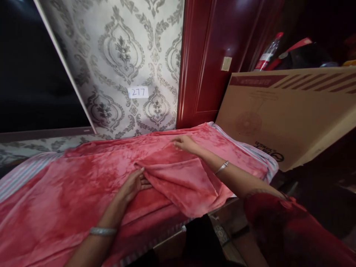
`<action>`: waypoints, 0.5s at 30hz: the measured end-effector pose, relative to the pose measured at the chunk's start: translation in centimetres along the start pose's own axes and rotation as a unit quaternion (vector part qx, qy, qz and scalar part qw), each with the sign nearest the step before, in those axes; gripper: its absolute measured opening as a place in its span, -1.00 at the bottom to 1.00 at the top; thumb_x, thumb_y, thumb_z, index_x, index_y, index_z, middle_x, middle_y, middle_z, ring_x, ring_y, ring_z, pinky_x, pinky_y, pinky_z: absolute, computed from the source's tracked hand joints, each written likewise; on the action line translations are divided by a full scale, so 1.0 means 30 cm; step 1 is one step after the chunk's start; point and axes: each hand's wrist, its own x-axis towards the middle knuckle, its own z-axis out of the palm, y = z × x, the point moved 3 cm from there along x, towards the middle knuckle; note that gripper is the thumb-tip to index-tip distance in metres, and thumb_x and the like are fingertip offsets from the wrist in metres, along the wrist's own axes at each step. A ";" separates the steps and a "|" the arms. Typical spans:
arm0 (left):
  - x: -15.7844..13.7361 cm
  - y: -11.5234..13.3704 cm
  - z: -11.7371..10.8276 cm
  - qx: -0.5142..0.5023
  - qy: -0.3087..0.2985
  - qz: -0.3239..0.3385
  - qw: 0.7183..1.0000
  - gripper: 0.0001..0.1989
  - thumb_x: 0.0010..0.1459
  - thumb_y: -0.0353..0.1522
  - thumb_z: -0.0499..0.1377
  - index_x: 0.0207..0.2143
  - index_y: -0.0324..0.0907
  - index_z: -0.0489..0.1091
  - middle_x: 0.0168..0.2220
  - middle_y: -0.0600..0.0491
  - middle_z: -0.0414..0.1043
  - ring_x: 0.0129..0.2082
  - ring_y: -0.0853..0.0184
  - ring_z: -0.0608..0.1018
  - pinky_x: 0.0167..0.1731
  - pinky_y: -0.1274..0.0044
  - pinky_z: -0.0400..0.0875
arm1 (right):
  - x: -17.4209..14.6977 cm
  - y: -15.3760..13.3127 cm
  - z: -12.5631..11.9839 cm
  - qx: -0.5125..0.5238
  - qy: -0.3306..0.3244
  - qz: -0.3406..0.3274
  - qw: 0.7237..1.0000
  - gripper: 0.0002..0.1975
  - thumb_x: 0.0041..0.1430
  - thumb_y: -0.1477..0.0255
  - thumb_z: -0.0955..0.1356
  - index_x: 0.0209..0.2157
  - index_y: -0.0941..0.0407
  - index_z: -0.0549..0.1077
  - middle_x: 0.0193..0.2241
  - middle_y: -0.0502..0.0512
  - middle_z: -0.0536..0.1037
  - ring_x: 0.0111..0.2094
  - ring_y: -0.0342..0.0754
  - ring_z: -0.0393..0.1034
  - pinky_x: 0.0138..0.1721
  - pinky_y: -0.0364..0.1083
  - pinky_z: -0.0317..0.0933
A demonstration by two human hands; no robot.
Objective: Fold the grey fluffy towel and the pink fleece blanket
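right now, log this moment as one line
red blanket: flap folded | left hand: at flap's left corner | right hand: beyond flap, contact unclear

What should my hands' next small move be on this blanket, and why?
I'd probably have the right hand smooth the folded flap while the left hand steadies its left end. The flap lies creased and slanting on the red blanket, with the left hand at that end and the right by its far side; whether the right grips cloth is unclear.
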 end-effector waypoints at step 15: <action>0.132 0.070 -0.005 -0.090 0.131 0.041 0.986 -0.77 0.11 -0.62 0.13 -0.16 -0.29 0.39 -0.48 0.08 0.47 -0.51 0.37 0.54 -0.38 0.46 0.57 | -0.259 0.210 -0.011 -0.097 0.116 0.021 0.988 -0.77 0.13 0.57 0.26 -0.24 0.13 0.51 -0.21 0.17 0.60 -0.16 0.03 0.45 -0.06 -0.03 0.28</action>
